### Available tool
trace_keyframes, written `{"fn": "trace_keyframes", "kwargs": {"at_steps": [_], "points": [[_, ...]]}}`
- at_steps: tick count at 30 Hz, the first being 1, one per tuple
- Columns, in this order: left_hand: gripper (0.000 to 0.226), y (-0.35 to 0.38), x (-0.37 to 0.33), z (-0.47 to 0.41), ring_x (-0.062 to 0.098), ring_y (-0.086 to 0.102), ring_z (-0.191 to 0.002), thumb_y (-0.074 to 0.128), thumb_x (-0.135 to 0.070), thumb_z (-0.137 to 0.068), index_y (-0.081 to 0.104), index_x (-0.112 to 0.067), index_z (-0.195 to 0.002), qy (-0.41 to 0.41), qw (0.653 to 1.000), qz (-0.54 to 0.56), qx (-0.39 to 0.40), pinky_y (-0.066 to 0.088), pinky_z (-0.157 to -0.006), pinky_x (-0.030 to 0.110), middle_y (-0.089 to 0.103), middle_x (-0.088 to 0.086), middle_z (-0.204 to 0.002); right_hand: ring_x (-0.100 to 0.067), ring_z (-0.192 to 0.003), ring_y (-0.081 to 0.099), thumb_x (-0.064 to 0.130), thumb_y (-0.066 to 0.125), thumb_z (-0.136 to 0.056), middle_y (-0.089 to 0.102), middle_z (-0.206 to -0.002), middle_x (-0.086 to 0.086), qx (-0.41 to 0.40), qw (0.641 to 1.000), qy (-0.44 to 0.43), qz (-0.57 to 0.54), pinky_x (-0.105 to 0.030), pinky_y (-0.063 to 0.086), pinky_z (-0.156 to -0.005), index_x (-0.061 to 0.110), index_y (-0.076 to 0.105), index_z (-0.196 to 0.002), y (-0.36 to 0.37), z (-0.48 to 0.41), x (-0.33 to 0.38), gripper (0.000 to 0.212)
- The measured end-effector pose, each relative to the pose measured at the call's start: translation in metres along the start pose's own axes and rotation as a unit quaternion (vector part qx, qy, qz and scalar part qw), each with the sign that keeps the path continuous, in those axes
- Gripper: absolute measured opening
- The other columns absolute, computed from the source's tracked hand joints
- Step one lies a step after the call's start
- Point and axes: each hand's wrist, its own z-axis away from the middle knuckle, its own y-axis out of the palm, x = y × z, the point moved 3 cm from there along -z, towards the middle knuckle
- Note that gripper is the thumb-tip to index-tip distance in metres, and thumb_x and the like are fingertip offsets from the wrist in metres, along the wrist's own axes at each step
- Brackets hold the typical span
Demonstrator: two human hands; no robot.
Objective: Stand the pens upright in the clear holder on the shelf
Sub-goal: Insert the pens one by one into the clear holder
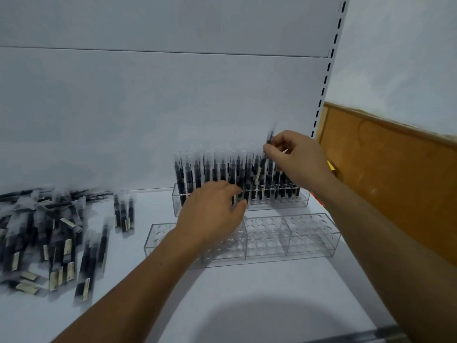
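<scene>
Head view: a white shelf (247,293) seen from above, with both forearms reaching in from the near edge.
Surroundings: a plain back panel (148,107) closes the far edge. A slotted upright (329,68) rises at the far right corner, and a wooden board (395,174) stands beyond the right edge.
In the way: the left hand (212,214) and its wrist cover the left part of the front holder (309,238) and the lower front of the rear holder (304,201).
Holders: two, both clear, one behind the other near the far right corner. The front one has three sections of bare holes.
Standing pens (210,169): rows fill the rear holder, upright, too blurred to count.
Loose pens (44,231): a heap lies at the left edge, uncounted. A group of three pens (123,214) lies between the heap and the holders.
Right hand (299,159): pinches one pen (270,137) by thumb and fingertips above the rear holder's right half.
Left hand: fingers bent against the front row of standing pens. I cannot tell whether it grips any.
</scene>
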Motion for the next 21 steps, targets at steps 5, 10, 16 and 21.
{"fn": "trace_keyframes", "kwargs": {"at_steps": [5, 10, 16, 21], "points": [[0.042, 0.001, 0.001, -0.002, 0.013, 0.046, -0.121, 0.039, -0.049, -0.098, 0.055, -0.027, -0.13, -0.001, 1.0, -0.007, 0.003, 0.042, -0.099, 0.036, 0.055, -0.008, -0.13, -0.013, -0.072, 0.064, 0.038, 0.062, -0.093, 0.064, -0.079, 0.009, 0.064, 0.995, -0.01, 0.074, -0.033, 0.055, -0.07, 0.023, 0.064, -0.092, 0.015, 0.001, -0.01, 0.016], [0.035, 0.003, 0.003, -0.003, 0.011, 0.048, -0.113, 0.04, -0.048, -0.097, 0.062, -0.03, -0.117, -0.001, 1.0, 0.003, -0.008, 0.043, -0.094, 0.035, 0.059, -0.011, -0.119, -0.013, -0.069, 0.062, 0.04, 0.061, -0.093, 0.063, -0.074, 0.006, 0.172, 0.975, 0.013, 0.143, -0.027, 0.049, -0.066, 0.025, 0.059, -0.083, 0.03, 0.004, -0.017, 0.018], [0.032, 0.004, 0.005, -0.004, 0.012, 0.048, -0.111, 0.043, -0.047, -0.096, 0.064, -0.03, -0.113, -0.001, 1.0, 0.021, 0.001, 0.043, -0.092, 0.034, 0.059, -0.011, -0.117, -0.011, -0.065, 0.055, 0.043, 0.06, -0.092, 0.057, -0.069, 0.007, 0.171, 0.968, 0.008, 0.185, -0.028, 0.045, -0.064, 0.03, 0.05, -0.069, 0.028, 0.0, -0.015, 0.029], [0.034, -0.003, 0.001, -0.007, 0.015, 0.05, -0.116, 0.047, -0.047, -0.096, 0.061, -0.027, -0.12, -0.001, 0.999, 0.024, 0.033, 0.044, -0.096, 0.039, 0.059, -0.006, -0.124, -0.012, -0.064, 0.053, 0.053, 0.053, -0.094, 0.057, -0.067, 0.004, 0.196, 0.946, -0.002, 0.257, -0.028, 0.041, -0.061, 0.027, 0.053, -0.066, 0.016, 0.004, -0.007, 0.038]]}}
